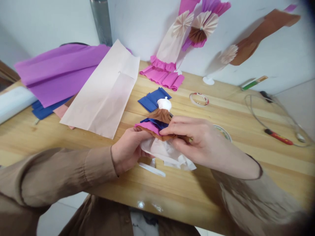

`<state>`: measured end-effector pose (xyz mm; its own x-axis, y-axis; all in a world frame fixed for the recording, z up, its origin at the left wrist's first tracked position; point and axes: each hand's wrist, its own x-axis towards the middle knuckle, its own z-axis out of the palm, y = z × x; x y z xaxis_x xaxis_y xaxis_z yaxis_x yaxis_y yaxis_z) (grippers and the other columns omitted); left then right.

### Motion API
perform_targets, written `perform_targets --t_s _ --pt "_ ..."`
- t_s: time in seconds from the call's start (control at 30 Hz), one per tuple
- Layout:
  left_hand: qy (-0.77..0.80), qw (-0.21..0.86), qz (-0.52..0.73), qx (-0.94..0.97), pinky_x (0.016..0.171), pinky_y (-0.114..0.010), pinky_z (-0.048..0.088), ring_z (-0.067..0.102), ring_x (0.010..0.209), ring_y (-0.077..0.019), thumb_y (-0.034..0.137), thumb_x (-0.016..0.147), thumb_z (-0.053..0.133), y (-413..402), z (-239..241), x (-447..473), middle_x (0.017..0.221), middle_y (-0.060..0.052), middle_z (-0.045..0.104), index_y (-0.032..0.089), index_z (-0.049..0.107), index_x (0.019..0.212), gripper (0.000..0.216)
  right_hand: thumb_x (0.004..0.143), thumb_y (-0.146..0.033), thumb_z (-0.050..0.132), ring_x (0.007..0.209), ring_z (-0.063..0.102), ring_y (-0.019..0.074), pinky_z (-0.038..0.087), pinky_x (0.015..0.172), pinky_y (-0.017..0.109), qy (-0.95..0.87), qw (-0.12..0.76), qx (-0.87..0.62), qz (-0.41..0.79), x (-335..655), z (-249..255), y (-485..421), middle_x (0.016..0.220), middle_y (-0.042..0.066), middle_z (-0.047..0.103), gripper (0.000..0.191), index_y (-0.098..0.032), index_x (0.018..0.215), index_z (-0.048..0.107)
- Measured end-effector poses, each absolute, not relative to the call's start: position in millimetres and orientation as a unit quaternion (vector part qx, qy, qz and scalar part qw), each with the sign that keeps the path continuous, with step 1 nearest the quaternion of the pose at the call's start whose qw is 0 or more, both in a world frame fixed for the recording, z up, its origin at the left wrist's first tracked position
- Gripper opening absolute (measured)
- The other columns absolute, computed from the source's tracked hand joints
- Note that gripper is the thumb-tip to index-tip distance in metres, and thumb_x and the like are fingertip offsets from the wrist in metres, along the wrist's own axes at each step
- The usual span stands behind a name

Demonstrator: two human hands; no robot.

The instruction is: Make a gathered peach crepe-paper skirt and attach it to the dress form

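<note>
A small paper doll (pixel 162 111) with a white head, a brown top and pink, blue and white crepe layers lies on the wooden table (pixel 187 183). My left hand (pixel 128 149) grips its pink and brown layers from the left, fingers curled under the white tissue (pixel 169 154). From the right, my right hand (pixel 197 139) pinches the same brown and pink layers, fingers pressed together. A white strip (pixel 152 169) lies just below the doll.
A pale pink sheet (pixel 105 91), purple sheet (pixel 59 70) and blue paper (pixel 40 109) lie at the left. Finished paper dolls (pixel 172 49) lean on the wall. A tape ring (pixel 199 99), a red-handled tool (pixel 278 136), a cable (pixel 270 126) and a glue stick (pixel 253 82) lie at the right.
</note>
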<state>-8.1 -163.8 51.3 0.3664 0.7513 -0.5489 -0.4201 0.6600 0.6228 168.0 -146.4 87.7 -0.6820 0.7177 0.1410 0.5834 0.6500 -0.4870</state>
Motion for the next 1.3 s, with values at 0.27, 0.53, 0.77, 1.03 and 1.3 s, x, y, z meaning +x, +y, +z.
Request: perform_targets --t_s 0.27,0.53,0.77,1.03,1.3 --pt "0.391 0.821 0.390 0.143 0.060 -0.021 0.048 0.056 0.061 -0.0105 0.013 0.073 0.056 -161.0 45.1 -8.4 0.066 -0.002 0.060 0.012 0.062 0.072 0.007 0.080 -0.003 0.048 0.074 0.059 0.0140 0.043 0.061 0.026 -0.896 0.147 -0.364 0.207 168.2 89.2 -148.0 0.082 0.002 0.064 0.033 -0.021 0.096 0.070" --pt "0.398 0.835 0.339 0.173 0.052 -0.023 0.052 0.059 0.065 -0.0134 0.024 0.080 0.057 -169.5 46.2 -16.1 0.076 -0.004 0.062 0.013 0.066 0.085 0.015 0.078 -0.004 0.050 0.073 0.061 0.0137 0.043 0.061 0.025 -0.877 0.164 -0.408 0.195 166.0 87.0 -148.5 0.084 0.003 0.067 0.030 -0.020 0.094 0.071" --pt "0.430 0.822 0.312 0.206 0.039 -0.016 0.046 0.053 0.052 -0.0090 0.020 0.078 0.060 -168.7 50.3 -14.8 0.065 -0.002 0.057 0.009 0.065 0.079 0.012 0.077 -0.009 0.053 0.063 0.057 0.0114 0.041 0.054 0.023 -0.842 0.184 -0.452 0.230 164.6 87.7 -148.9 0.077 0.001 0.065 0.022 -0.020 0.086 0.071" --pt "0.419 0.820 0.324 0.217 0.039 -0.018 0.046 0.053 0.052 -0.0094 0.021 0.074 0.065 -168.9 48.9 -13.1 0.063 0.000 0.056 0.012 0.064 0.077 0.010 0.083 -0.013 0.055 0.064 0.056 0.0125 0.041 0.056 0.025 -0.845 0.219 -0.443 0.204 153.8 87.3 -153.0 0.071 0.002 0.061 0.017 -0.018 0.080 0.070" --pt "0.439 0.812 0.320 0.214 0.040 -0.023 0.046 0.055 0.053 -0.0137 0.021 0.071 0.062 -167.3 47.8 -12.0 0.063 -0.002 0.057 0.012 0.062 0.076 0.011 0.084 -0.009 0.051 0.062 0.056 0.0120 0.040 0.055 0.025 -0.870 0.219 -0.401 0.185 154.5 82.5 -153.4 0.072 0.003 0.062 0.022 -0.016 0.087 0.071"
